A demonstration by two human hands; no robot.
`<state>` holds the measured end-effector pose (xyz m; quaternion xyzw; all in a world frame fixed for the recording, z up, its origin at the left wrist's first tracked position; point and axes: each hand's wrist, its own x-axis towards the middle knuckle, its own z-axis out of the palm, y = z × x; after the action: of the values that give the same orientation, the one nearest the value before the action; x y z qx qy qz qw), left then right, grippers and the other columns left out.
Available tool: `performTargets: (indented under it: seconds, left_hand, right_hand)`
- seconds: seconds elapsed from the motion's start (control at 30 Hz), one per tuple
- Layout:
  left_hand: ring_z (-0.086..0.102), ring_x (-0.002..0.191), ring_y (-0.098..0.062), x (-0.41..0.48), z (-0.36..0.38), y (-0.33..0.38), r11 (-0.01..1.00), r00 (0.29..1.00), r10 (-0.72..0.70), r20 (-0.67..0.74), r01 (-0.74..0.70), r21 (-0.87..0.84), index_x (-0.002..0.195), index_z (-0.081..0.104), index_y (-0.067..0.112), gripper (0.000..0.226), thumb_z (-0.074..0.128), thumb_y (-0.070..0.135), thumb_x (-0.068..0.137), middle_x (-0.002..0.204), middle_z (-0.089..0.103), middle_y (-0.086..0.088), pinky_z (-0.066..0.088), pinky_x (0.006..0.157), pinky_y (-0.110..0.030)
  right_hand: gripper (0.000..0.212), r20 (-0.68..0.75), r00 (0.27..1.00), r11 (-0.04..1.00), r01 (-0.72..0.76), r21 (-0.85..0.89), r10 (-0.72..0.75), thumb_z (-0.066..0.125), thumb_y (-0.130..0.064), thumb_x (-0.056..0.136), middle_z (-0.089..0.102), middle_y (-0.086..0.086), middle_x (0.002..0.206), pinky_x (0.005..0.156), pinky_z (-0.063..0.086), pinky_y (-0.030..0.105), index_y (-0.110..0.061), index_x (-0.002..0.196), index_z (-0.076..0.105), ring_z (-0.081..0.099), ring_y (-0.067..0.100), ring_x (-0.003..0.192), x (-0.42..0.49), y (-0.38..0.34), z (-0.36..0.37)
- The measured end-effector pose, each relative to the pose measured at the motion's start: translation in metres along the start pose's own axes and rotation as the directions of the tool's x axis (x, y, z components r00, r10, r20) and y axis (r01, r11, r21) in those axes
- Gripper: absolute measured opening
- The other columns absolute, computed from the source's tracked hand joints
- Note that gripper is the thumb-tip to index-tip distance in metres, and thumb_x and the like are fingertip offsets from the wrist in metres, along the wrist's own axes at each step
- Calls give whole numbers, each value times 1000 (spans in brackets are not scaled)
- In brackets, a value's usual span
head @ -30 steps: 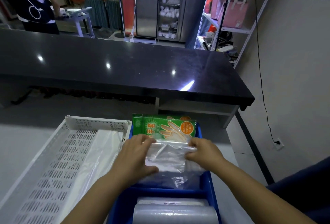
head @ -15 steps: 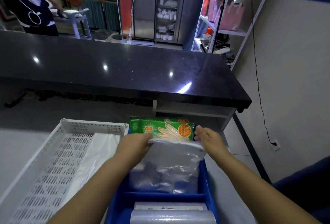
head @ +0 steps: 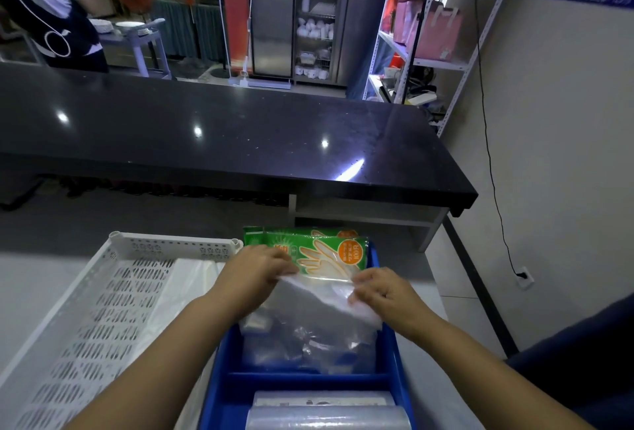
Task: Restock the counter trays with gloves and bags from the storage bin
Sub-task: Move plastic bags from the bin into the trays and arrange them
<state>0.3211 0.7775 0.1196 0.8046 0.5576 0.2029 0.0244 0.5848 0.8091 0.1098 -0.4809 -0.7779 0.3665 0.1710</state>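
Both hands, left hand (head: 255, 270) and right hand (head: 382, 294), pinch a clear bag (head: 319, 302) above a blue bin (head: 389, 354); green glove packs (head: 319, 253) stand at twelve o'clock, a white tray (head: 113, 292) at nine.

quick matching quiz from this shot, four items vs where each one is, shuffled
1 green glove packs
2 clear bags
3 white tray
4 plastic roll

a nearest compartment of the blue bin
b pinched by left hand and right hand
c left of the blue bin
d far end of the blue bin

Pairs: 1-d, 2-b, 3-c, 4-a

Dim indoor light, countertop (head: 240, 134) glare, edges warped
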Motion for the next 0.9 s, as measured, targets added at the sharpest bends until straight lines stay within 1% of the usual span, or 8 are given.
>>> performTargets:
  seconds: [0.1, 0.17, 0.27, 0.37, 0.5, 0.6, 0.7, 0.9]
  left_hand:
    - [42, 127, -21, -23, 9, -4, 994, 978, -12, 209, -11, 112, 129, 51, 37, 54, 56, 9, 83, 142, 47, 1, 32, 100, -36]
    - [21, 139, -19, -37, 15, -7, 979, 938, -53, 343, -18, 201, 140, 29, 40, 70, 58, 17, 81, 155, 23, 3, 21, 110, -38]
    - [2, 144, -20, -48, 14, -7, 972, 897, -122, 424, 21, 235, 145, 11, 37, 82, 59, 22, 81, 159, 1, 2, 9, 115, -40]
    - [5, 144, -17, -42, 4, 0, 984, 922, -131, 365, 75, 165, 144, 21, 34, 73, 53, 18, 81, 158, 11, 4, 6, 115, -37]
    - [31, 131, -13, -26, 4, 22, 991, 957, -131, 257, 136, 1, 133, 43, 32, 57, 52, 18, 79, 141, 44, 9, 19, 110, -32]
    - [38, 122, -18, -24, 20, 33, 982, 942, -140, 305, 93, 166, 131, 40, 23, 59, 60, 35, 76, 132, 45, 1, 27, 104, -34]
    - [38, 115, -23, -23, 29, 36, 952, 932, -177, 317, 80, 297, 125, 40, 18, 62, 63, 39, 72, 126, 45, -3, 30, 98, -36]
    - [39, 108, -25, -32, 28, 36, 934, 955, -99, 281, -9, 358, 109, 47, 17, 52, 65, 44, 68, 115, 49, -3, 30, 92, -37]
  right_hand:
    - [15, 77, 991, 922, 129, -366, -108, 62, -39, 83, 56, -17, 113, 90, 41, 26, -29, 87, 73, 42, 0, 101, -4, 6, 13]
    - [13, -5, 987, 897, 146, -417, -163, 66, -36, 79, 56, -15, 110, 91, 43, 28, -30, 91, 67, 41, 1, 96, -5, 6, 21]
    - [40, -73, 988, 902, 92, -422, -135, 69, -38, 74, 50, -15, 116, 91, 38, 24, -33, 111, 52, 44, 6, 102, -3, 2, 28]
    - [63, -30, 992, 840, 91, -535, -126, 66, -40, 72, 43, -11, 126, 97, 31, 28, -32, 129, 40, 38, 12, 111, 2, 1, 32]
    - [56, -6, 989, 774, 109, -624, -145, 62, -41, 73, 45, -8, 122, 94, 29, 30, -31, 124, 44, 35, 14, 108, 3, -4, 36]
    - [33, 44, 992, 772, 118, -624, -116, 60, -39, 72, 56, -10, 108, 86, 31, 32, -32, 104, 53, 40, 13, 98, 1, -9, 38]
    - [17, 86, 989, 712, 146, -686, -120, 58, -43, 74, 58, -8, 95, 83, 33, 34, -28, 83, 57, 42, 15, 90, -1, -9, 40]
    - [23, 123, 970, 669, 236, -705, -212, 63, -42, 79, 62, -1, 100, 82, 36, 33, -21, 89, 61, 48, 19, 93, -7, -10, 44]
